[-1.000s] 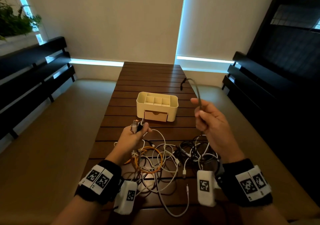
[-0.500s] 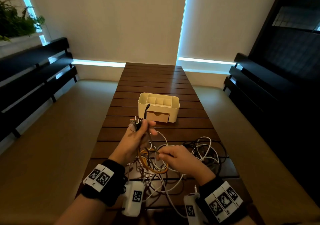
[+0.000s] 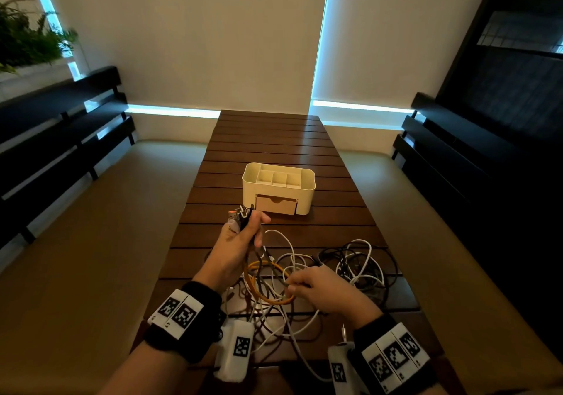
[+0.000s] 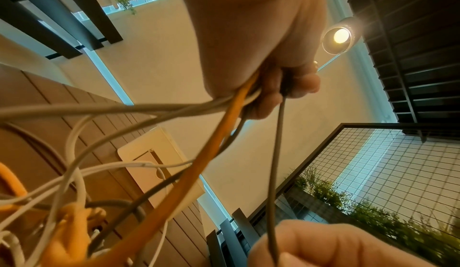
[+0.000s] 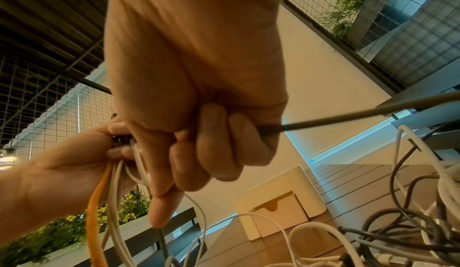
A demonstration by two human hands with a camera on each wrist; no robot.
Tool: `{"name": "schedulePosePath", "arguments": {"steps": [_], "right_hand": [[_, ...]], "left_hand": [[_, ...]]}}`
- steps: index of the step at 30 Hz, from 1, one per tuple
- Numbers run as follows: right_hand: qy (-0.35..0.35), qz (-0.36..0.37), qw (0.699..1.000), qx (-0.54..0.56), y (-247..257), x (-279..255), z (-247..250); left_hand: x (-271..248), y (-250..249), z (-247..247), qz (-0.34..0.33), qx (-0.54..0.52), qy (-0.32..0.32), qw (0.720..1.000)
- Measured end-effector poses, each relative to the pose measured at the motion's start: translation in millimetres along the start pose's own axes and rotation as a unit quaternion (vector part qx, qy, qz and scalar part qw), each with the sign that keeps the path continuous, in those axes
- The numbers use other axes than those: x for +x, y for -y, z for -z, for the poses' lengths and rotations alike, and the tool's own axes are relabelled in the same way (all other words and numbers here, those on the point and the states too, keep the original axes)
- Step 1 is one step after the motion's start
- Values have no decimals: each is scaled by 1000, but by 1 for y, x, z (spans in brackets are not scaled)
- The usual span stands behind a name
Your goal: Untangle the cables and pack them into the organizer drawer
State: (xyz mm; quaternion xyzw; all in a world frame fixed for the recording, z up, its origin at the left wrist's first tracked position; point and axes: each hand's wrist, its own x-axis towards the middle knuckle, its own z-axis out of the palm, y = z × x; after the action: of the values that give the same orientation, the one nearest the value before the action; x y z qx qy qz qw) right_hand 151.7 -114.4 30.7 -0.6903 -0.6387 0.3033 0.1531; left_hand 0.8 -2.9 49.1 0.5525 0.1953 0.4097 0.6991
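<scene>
Fingers of left hand gripping cable plugs, right hand pinching grey cable, organizer drawer closed.

Left hand raised, fisted; right hand lower, pinching.

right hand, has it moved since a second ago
Yes. The right hand has dropped from beside the organizer, where it held a grey cable up, down to the cable pile nearer the person.
</scene>
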Motion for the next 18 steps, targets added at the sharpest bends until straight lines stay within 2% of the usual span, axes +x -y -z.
{"name": "schedulePosePath", "arguments": {"steps": [2,5,8,10,12,14,16,18], "right_hand": [[-7,-13,1000,14,-3,0,-1],[4,-47,996,81,-12,-3,-2],[-13,-127,988,89,-37,-14,4],[-69,-183,975,109,-60,-23,13],[-150,-203,962,109,-73,-29,22],[-203,-178,957,108,-62,-29,29],[-201,-136,967,77,-32,-24,31],[-175,-84,981,15,-2,-18,26]], "left_hand": [[1,2,0,-5,-21,15,1000],[3,-7,5,-1,-111,17,994],[5,-28,16,-18,-105,-26,994],[5,-41,27,-36,-49,-75,995],[4,-48,29,-32,56,-94,993],[3,-42,21,-7,191,-66,979],[0,-27,5,22,273,-10,962],[-6,-9,-12,44,294,72,952]]}}
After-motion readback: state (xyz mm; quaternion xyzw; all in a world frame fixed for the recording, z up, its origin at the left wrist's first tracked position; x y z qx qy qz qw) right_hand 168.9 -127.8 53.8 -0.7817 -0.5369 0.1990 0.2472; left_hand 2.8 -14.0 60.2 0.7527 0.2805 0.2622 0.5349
